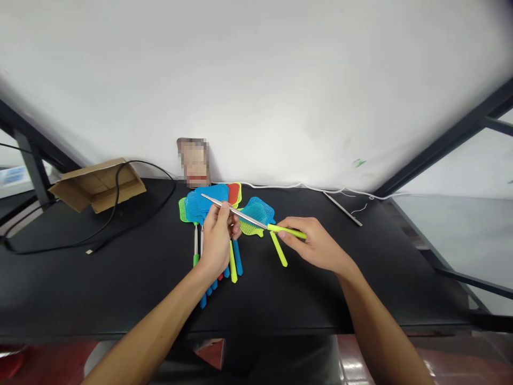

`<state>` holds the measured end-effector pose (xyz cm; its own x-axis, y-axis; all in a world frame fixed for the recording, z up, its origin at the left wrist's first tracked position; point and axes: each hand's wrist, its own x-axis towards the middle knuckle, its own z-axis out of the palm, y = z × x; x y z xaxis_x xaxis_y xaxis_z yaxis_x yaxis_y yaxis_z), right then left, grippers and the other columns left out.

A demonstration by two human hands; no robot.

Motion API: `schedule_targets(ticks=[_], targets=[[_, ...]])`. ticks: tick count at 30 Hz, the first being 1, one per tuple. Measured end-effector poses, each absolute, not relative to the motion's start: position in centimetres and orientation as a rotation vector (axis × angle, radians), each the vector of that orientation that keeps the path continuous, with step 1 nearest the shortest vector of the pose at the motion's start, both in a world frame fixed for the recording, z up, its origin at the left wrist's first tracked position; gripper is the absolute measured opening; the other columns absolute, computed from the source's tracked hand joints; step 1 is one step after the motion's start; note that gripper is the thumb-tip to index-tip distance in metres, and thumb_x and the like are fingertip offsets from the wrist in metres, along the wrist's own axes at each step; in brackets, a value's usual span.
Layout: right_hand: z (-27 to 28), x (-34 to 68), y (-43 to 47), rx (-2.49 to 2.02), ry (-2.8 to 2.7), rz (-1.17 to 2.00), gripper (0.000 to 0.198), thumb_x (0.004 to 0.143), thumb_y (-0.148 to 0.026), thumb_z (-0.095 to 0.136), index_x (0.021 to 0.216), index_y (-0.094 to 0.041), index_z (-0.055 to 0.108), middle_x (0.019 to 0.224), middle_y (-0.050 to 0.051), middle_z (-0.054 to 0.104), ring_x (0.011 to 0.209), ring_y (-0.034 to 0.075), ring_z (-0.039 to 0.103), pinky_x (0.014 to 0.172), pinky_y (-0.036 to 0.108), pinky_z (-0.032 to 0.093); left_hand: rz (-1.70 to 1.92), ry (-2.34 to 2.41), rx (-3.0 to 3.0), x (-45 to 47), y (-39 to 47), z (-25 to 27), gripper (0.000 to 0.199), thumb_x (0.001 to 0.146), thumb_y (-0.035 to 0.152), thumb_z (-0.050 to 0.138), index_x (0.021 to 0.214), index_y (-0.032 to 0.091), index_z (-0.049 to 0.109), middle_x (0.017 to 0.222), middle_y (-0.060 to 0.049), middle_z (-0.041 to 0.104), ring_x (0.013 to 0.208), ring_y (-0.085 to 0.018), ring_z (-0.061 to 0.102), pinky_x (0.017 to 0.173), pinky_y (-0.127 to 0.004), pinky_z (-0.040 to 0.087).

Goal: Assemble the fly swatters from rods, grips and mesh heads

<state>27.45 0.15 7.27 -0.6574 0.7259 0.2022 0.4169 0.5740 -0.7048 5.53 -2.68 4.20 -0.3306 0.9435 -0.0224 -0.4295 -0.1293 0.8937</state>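
Note:
My right hand (306,238) is closed around the yellow-green grip of a fly swatter handle (252,219). Its silver metal rod slants up to the left, and my left hand (220,232) pinches that rod near its far end. The rod's tip looks bare. Under and behind my left hand lies a pile of fly swatters with blue heads (206,198), a green head (183,210) and a red one (233,193). A loose blue swatter head (258,211) overlaps a yellow-green head (251,229) beyond the rod. Below my right hand lies another yellow-green handle (279,250).
An open cardboard box (116,187) sits at the back left, with a black cable (116,200) looping past it. A blurred upright object (195,163) leans on the wall. On the right of the black table (320,299) lies a thin grey strip (342,208); a white cord (280,186) runs behind.

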Motion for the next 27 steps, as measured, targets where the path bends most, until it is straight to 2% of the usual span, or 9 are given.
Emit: schedule_targets(ticks=[11, 17, 21, 27], targets=[[7.0, 27.3, 0.1, -0.907, -2.322, 0.840, 0.024, 0.104, -0.031, 0.052, 0.097, -0.018, 0.071, 0.082, 0.002, 0.066, 0.070, 0.015, 0.055, 0.063, 0.027, 0.037, 1.688, 1.060, 0.733, 5.6, -2.8, 4.1, 0.026, 0.096, 0.042, 0.065, 0.087, 0.021, 0.052, 0.068, 0.004, 0.049, 0.052, -0.008, 0.044, 0.046, -0.020, 0.035], [6.9, 26.9, -0.2, -0.927, -2.296, 0.805, 0.023, 0.104, -0.030, 0.052, 0.091, -0.019, 0.069, 0.077, 0.001, 0.062, 0.068, 0.014, 0.052, 0.064, 0.028, 0.036, 1.686, 1.047, 0.728, 5.5, -2.8, 4.4, 0.028, 0.093, 0.039, 0.069, 0.083, 0.020, 0.051, 0.069, 0.004, 0.053, 0.053, -0.008, 0.042, 0.046, -0.020, 0.034], [6.7, 26.3, -0.5, -0.907, -2.241, 0.805, 0.023, 0.104, -0.029, 0.052, 0.092, -0.019, 0.069, 0.078, 0.000, 0.062, 0.070, 0.014, 0.053, 0.067, 0.027, 0.037, 1.588, 1.084, 0.862, 5.8, -3.1, 4.2, 0.027, 0.092, 0.040, 0.071, 0.084, 0.018, 0.058, 0.072, 0.001, 0.061, 0.052, -0.007, 0.043, 0.047, -0.021, 0.034], [6.0, 25.4, -0.8, -0.916, -2.217, 0.825, 0.023, 0.104, -0.029, 0.052, 0.093, -0.019, 0.070, 0.075, -0.001, 0.060, 0.066, 0.013, 0.052, 0.065, 0.027, 0.036, 1.456, 1.051, 0.931, 6.5, -3.6, 3.4, 0.028, 0.093, 0.043, 0.068, 0.090, 0.015, 0.064, 0.070, -0.001, 0.064, 0.050, -0.008, 0.047, 0.047, -0.022, 0.033]])
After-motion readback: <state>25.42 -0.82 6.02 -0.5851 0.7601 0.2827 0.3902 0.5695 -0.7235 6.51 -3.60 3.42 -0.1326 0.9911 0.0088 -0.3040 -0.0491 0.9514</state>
